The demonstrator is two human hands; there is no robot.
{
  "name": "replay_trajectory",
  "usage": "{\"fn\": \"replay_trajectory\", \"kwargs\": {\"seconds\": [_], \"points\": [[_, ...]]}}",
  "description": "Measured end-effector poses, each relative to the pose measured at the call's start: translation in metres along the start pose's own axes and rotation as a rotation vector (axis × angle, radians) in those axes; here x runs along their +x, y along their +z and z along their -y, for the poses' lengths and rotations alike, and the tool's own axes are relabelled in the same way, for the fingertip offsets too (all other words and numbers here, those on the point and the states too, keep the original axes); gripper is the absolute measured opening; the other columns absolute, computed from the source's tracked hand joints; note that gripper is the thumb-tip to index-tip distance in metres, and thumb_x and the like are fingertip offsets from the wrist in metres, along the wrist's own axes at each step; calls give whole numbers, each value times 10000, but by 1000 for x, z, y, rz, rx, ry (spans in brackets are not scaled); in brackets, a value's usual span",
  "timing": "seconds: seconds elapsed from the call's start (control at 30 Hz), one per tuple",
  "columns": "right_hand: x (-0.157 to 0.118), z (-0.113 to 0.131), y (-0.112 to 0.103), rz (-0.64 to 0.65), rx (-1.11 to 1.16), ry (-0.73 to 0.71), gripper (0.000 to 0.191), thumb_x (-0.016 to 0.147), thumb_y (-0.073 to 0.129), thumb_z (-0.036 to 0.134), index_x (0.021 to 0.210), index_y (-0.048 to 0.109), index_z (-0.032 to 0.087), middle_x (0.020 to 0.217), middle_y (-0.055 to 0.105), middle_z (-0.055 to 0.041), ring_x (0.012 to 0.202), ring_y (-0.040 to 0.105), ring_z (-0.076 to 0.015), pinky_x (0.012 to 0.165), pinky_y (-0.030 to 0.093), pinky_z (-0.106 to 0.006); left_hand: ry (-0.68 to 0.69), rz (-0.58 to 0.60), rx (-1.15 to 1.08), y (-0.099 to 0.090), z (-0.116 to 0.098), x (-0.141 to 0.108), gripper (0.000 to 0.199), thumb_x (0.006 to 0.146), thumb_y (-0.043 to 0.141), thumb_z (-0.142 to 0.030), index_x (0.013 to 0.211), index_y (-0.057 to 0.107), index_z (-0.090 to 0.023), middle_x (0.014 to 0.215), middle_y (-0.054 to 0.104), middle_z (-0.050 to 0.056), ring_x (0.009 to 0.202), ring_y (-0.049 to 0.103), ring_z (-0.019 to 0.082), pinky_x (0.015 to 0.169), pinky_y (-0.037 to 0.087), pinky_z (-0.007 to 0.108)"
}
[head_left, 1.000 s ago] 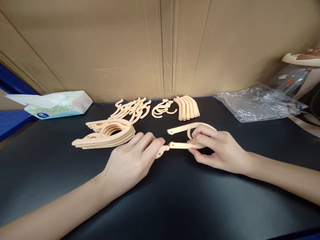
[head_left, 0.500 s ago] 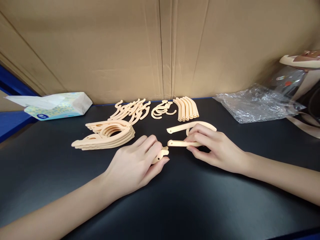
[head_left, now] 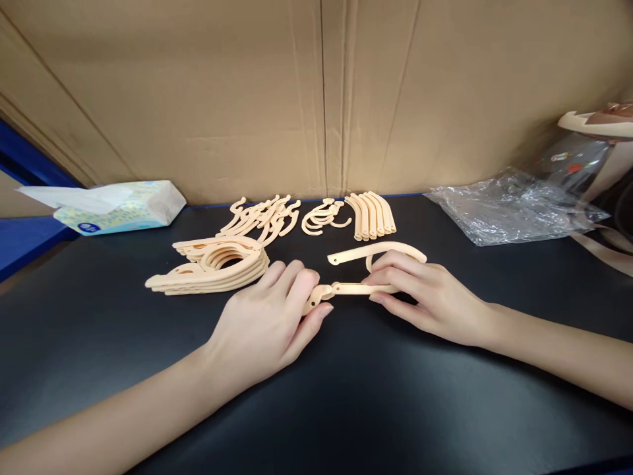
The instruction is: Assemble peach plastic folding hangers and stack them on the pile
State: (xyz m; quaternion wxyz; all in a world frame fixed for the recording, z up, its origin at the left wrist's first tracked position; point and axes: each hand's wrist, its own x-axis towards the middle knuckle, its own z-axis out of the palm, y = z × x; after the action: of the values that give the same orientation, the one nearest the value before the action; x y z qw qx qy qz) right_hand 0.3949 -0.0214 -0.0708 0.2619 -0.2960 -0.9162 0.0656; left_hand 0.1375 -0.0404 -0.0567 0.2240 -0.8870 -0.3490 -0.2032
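Observation:
My left hand [head_left: 270, 320] is closed around a beige plastic hanger piece [head_left: 313, 302]; only its rounded end with a small hole shows past the fingers. Between thumb and fingers, my right hand [head_left: 428, 297] grips a slim beige hanger arm [head_left: 350, 289], whose left end meets the tip of the piece in my left hand. Whether the two are joined I cannot tell. Just behind the right hand lies another curved hanger arm [head_left: 353, 253], with a hook-like part [head_left: 368, 262] partly hidden by the fingers.
A stack of folded hangers [head_left: 198, 284] lies left on the black table [head_left: 346, 409]. Farther back are loose curved parts [head_left: 260, 218], hooks [head_left: 321, 216] and a row of hanger arms [head_left: 370, 216]. A tissue pack [head_left: 123, 208], a clear plastic bag [head_left: 504, 208] and cardboard [head_left: 198, 99] border them.
The gap between the two held pieces has closed, and their ends now touch or overlap. The left-hand piece has tilted slightly. Both hands keep their grip.

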Motion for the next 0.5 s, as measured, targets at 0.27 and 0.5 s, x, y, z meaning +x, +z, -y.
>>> {"fn": "replay_trajectory", "kwargs": {"seconds": [0.27,0.5], "points": [[2,1,2,-12,-17,-22,140,997,462,223,1059,587,206,1013,630,-55,896,621,-161,718,503,-274,19,37,-72,2,1,1,137,966,396,-216,879,487,-161,813,566,45,707,476,196,600,365,308],[0,1,0,-1,17,-59,134,992,475,191,1067,586,196,1065,666,-45,927,638,-150,802,490,-263,36,53,-200,4,3,-2,197,953,333,-176,789,441,-183,712,476,13,658,418,180,564,317,305]]}}
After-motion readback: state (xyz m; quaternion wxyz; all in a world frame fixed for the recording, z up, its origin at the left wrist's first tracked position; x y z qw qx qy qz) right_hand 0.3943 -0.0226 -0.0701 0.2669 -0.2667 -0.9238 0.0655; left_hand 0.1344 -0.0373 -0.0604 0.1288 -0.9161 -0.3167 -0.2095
